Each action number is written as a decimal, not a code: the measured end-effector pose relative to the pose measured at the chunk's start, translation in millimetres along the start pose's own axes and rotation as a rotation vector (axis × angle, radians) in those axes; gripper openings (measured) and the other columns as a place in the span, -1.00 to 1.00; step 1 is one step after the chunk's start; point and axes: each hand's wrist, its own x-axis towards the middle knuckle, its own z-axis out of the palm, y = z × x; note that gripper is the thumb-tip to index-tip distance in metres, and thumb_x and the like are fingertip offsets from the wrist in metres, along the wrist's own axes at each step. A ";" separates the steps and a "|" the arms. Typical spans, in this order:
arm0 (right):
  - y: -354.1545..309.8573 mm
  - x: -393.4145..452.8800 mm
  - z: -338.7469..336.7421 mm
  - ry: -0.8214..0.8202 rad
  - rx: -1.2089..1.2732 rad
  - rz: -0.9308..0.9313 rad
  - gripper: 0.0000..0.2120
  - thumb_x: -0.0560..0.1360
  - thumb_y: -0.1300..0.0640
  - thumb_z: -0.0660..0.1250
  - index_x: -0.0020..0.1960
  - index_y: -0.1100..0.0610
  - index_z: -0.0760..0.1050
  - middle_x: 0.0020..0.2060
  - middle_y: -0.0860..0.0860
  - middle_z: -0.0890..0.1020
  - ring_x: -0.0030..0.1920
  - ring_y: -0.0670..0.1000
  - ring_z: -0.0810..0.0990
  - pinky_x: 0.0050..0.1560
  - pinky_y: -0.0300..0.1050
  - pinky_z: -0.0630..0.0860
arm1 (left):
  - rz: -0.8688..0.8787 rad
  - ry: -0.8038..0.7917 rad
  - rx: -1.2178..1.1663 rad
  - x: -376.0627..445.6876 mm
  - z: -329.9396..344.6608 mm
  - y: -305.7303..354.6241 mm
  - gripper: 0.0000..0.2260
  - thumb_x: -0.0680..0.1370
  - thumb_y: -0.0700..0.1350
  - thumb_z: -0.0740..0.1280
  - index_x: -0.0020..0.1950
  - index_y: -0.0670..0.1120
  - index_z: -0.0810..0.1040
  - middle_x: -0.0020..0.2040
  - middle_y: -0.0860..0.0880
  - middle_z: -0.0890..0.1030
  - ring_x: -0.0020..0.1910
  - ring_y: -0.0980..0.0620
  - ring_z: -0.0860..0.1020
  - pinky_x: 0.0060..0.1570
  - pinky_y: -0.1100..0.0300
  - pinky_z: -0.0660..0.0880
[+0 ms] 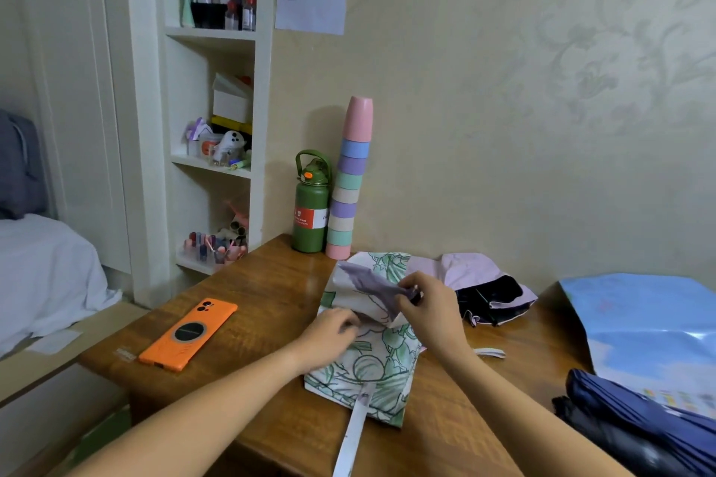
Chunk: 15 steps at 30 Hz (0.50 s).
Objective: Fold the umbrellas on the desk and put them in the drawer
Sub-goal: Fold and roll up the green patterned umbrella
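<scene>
A white umbrella with a green plant print [377, 360] lies partly folded in the middle of the wooden desk [271, 306]. Its closing strap [354, 434] trails toward the front edge. My left hand [333, 325] presses on the fabric at the umbrella's left side. My right hand [422, 302] pinches a raised fold of its cloth. A pink and black umbrella [488, 286] lies crumpled behind my right hand. A dark blue umbrella [627, 418] lies at the lower right. No drawer is in view.
An orange phone [190, 333] lies on the desk's left part. A green bottle [311, 205] and a tall stack of pastel cups [350, 182] stand at the back by the wall. A blue plastic bag [651, 325] sits at the right. Shelves [217, 162] and a bed [42, 275] are left.
</scene>
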 end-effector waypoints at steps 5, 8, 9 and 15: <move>13.8 -24.3 3.9 0.129 -0.248 -0.225 -0.86 0.38 0.16 0.52 -0.13 0.00 0.59 -0.09 -0.07 0.51 -0.14 0.03 0.55 -0.05 -0.01 0.43 | -0.366 0.401 -0.597 5.6 -17.2 5.2 -0.85 0.68 -0.05 0.13 -0.03 -0.04 0.43 -0.11 -0.12 0.57 -0.18 -0.09 0.57 -0.16 0.04 0.52; 18.6 -31.8 4.6 0.121 -0.253 -0.290 -0.80 0.36 0.16 0.54 -0.14 -0.01 0.55 -0.07 -0.09 0.48 -0.08 0.02 0.53 0.01 -0.04 0.33 | -0.331 0.498 -0.555 5.9 -32.3 6.7 -0.80 0.58 0.12 0.15 -0.01 0.02 0.45 -0.02 -0.12 0.50 -0.07 -0.10 0.51 0.00 -0.02 0.48; 19.5 -33.1 4.4 0.108 -0.246 -0.299 -0.78 0.35 0.17 0.54 -0.14 -0.02 0.53 -0.09 -0.11 0.48 -0.10 0.00 0.52 0.02 -0.05 0.33 | -0.323 0.488 -0.512 6.6 -36.6 7.2 -0.78 0.62 0.12 0.18 0.02 0.01 0.50 0.07 -0.10 0.49 0.02 -0.11 0.52 0.10 -0.05 0.49; 16.8 -36.7 0.4 0.026 -0.235 -0.297 -0.73 0.38 0.21 0.50 -0.15 -0.05 0.45 -0.24 -0.21 0.48 -0.20 -0.08 0.51 0.00 -0.05 0.36 | -0.256 0.302 -0.459 -3.4 -53.2 26.6 -0.82 0.67 0.11 0.30 -0.02 0.05 0.60 0.25 -0.01 0.42 0.22 0.01 0.44 0.20 0.11 0.34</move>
